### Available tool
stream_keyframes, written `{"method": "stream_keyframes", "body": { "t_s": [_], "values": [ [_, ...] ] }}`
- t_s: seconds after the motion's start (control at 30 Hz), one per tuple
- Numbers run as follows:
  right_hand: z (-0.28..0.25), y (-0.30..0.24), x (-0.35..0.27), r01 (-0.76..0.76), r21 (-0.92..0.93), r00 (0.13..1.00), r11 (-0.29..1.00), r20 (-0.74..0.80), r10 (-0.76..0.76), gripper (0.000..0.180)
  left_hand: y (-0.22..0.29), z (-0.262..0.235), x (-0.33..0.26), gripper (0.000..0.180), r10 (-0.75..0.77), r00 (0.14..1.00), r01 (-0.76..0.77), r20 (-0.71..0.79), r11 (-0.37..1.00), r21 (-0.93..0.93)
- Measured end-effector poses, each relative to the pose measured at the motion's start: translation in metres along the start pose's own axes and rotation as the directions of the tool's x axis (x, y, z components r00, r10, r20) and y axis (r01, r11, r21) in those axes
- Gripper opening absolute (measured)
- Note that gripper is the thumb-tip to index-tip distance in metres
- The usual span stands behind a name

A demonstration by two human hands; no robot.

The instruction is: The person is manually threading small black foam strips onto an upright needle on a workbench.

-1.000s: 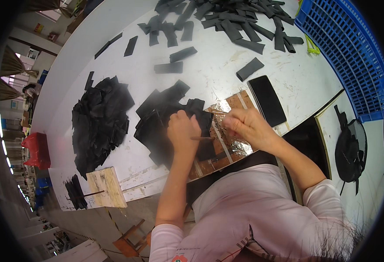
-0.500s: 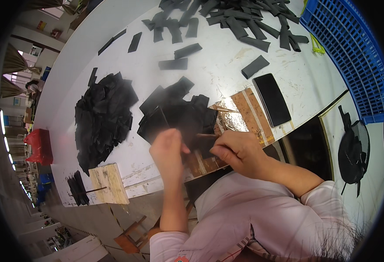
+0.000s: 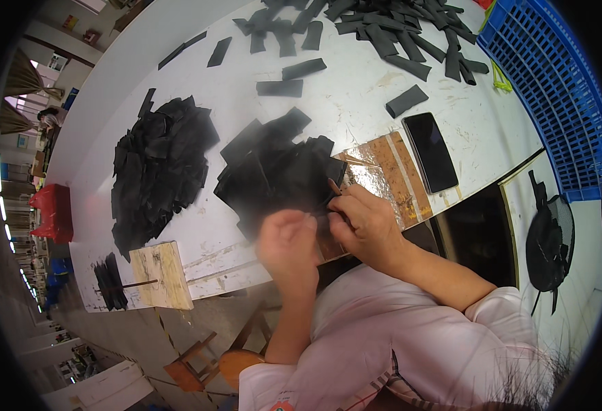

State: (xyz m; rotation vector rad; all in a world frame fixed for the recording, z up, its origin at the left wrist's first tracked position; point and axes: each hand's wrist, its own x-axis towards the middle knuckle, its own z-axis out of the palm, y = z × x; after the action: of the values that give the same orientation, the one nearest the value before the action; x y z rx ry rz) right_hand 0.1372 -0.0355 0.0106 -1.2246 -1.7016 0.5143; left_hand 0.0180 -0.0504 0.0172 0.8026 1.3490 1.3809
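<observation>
Stick (image 3: 334,185) in R fingers (image 3: 353,204), blk pcs (image 3: 280,163) beyond

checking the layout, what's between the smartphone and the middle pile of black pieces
In the head view, a brown board partly covered by shiny clear film lies between the smartphone and that middle pile.

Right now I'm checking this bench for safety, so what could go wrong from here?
The brown stick in the right hand's grip is close to the left hand, so a slip might jab it. The black smartphone lies beside the brown board, where the right arm could knock it. The pale wooden block sits at the white table's near edge; a bump might drop it.
</observation>
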Motion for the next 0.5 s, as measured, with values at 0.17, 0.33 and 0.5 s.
{"method": "stream_keyframes", "body": {
  "t_s": [0.17, 0.33, 0.5],
  "values": [
    [-0.007, 0.002, -0.005, -0.391, 0.419, 0.909, 0.82, 0.318, 0.271, 0.005, -0.003, -0.023, 0.002, 0.024, -0.17, 0.896, 0.394, 0.41, 0.731, -0.557],
    [-0.008, 0.003, -0.01, -0.798, 0.601, 0.573, 0.027, 0.745, 0.341, 0.009, -0.006, -0.011, -0.008, 0.029, 0.025, 0.993, -0.028, 0.116, 0.999, 0.025],
    [-0.007, 0.003, -0.006, -0.796, 0.603, 0.596, 0.055, 0.763, 0.25, 0.016, -0.009, -0.002, -0.016, 0.027, 0.488, 0.872, -0.459, 0.028, 0.798, 0.391]
  ]
}}
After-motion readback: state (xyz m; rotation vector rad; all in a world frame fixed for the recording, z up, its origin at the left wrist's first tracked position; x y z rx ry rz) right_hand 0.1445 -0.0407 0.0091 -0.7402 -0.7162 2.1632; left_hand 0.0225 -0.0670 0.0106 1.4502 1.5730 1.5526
